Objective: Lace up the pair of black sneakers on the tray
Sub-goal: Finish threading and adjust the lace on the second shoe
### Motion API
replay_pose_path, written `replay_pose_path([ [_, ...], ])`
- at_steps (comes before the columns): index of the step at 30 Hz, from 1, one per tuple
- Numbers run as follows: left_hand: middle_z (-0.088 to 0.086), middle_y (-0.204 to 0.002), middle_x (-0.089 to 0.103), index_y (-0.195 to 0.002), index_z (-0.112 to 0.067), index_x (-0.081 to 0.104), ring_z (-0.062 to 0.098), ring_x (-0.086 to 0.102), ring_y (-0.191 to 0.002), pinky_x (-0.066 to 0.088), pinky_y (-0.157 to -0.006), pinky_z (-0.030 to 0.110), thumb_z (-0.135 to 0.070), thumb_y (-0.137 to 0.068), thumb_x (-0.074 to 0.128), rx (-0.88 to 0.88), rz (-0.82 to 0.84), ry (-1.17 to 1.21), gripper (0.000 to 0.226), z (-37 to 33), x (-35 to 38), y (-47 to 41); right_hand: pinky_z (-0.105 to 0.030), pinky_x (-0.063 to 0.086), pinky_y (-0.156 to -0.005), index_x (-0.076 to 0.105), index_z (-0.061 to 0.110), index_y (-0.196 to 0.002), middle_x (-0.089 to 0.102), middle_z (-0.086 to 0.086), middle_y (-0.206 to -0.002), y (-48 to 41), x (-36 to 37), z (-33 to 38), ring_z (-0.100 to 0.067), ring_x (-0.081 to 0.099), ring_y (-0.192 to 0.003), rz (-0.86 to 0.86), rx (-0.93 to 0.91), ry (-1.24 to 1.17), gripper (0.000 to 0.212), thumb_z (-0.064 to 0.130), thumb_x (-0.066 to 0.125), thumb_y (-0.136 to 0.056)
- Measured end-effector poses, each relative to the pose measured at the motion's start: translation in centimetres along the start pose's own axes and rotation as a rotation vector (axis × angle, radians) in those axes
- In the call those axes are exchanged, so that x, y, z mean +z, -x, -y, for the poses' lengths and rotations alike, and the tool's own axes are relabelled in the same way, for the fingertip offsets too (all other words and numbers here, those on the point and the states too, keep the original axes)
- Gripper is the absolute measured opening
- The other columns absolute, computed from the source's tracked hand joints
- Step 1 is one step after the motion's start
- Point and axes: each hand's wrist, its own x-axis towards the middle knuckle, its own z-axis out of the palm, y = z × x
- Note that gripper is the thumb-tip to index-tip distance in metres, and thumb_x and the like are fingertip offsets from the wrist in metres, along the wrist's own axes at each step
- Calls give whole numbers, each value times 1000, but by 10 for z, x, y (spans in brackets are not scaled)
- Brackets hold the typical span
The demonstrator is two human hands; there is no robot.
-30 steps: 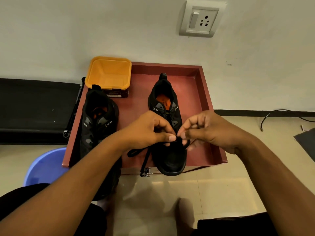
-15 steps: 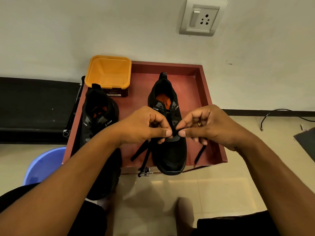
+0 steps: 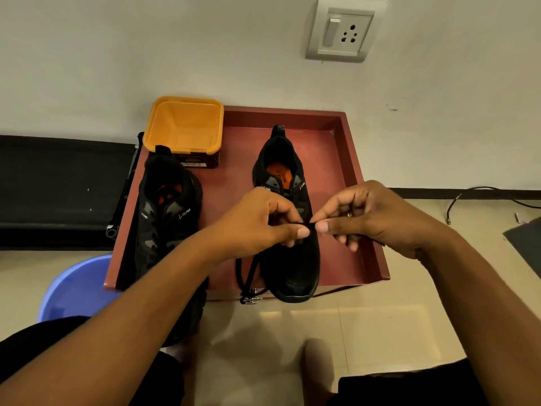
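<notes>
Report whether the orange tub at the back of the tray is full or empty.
Empty: the orange tub shows its bare floor and inner walls all the way round, with nothing inside.

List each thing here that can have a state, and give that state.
left hand: pinches lace
right hand: pinches lace
lace: untied, loose end hanging
handled sneaker: upright, toe overhanging tray
other sneaker: upright, not held
yellow tub: open, empty
socket: nothing plugged in

The left sneaker (image 3: pixel 164 218) and right sneaker (image 3: pixel 295 276) are black with orange insoles, grey panels and small white lettering. The lace (image 3: pixel 251 273) looks black too. The tray (image 3: pixel 345 159) is maroon, the tub (image 3: pixel 184 124) yellow-orange, the basin (image 3: pixel 79 285) pale blue.
</notes>
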Motion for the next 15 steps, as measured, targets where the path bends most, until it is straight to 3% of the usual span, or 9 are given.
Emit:
replay_pose_path([
  [2, 5, -72, 75, -87, -8, 78, 14, 70, -68, 51, -65, 17, -20, -91, 78, -45, 40, -28, 13, 3, -6, 2, -25, 57, -57, 81, 6, -100, 73, -9, -75, 5, -14, -3, -19, 65, -64, -70, 22, 20, 17, 11, 81, -84],
  [6, 7, -69, 73, -87, -2, 77, 12, 65, -60, 50, -60, 18, -19, -93, 75, -120, 142, 26, 18, 4, -10, 7, -28, 62, -67, 80, 4, -101, 77, -14, -87, 5, -15, -9, -23, 72, -76, -217, 18, -55, 24, 14, 82, -79],
  [12, 8, -65, 71, -84, -5, 78, 8, 56, -53, 41, -54, 16, -23, -93, 75, -97, 97, 54, 20, -1, 5, 1, -36, 64, -86, 75, -1, -103, 76, -21, -100, -22, 27, -5, -29, 76, -97, -309, 24, -670, 26, 8, 78, -79],
  [15, 5, -66, 72, -82, -10, 79, 4, 59, -57, 41, -60, 14, -25, -93, 75, -61, 79, 21, 19, 1, 10, -3, -36, 64, -83, 71, -5, -103, 74, -21, -93, -28, 38, -3, -30, 77, -93, -343, 30, -927, 24, 0, 75, -80],
])
